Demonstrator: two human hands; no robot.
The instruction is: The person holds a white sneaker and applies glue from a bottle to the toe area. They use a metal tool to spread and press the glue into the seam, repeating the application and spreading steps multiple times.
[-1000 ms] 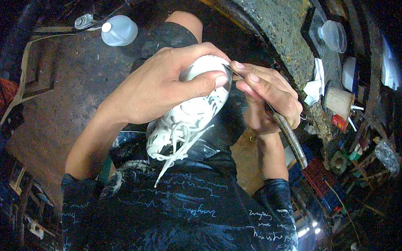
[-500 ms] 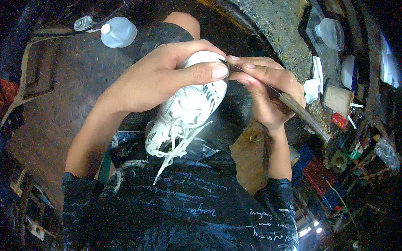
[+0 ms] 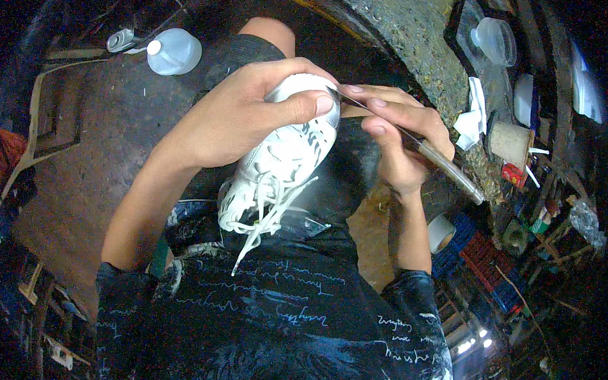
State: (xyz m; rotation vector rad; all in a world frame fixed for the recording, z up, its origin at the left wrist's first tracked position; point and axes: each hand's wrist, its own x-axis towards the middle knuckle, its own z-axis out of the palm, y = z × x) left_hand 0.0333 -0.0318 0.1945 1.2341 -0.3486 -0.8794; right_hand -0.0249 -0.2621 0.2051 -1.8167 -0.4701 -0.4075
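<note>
A white sneaker (image 3: 286,154) with black marks and loose white laces lies over my lap, its toe pointing away from me. My left hand (image 3: 261,104) wraps round the toe end, the thumb pressed on the upper and the fingers over the far side. In my right hand (image 3: 406,133) is a slim tool (image 3: 444,166) with a thin metal blade and a long rounded handle. Its tip touches the toe's right edge, where sole and upper meet. My right thumb stands a little off the blade; the other fingers curl round the tool.
A plastic jug (image 3: 175,52) of clear liquid stands on the floor at the upper left. To the right runs a rough grey ledge (image 3: 405,32), with a clear plastic container (image 3: 494,42), white scraps (image 3: 472,117) and a small red box (image 3: 512,175). A blue and red woven seat (image 3: 477,254) is at lower right.
My right thumb has lifted away from the blade and the sneaker's edge. The tool's handle has shifted slightly left and up. My left hand keeps its hold on the toe.
</note>
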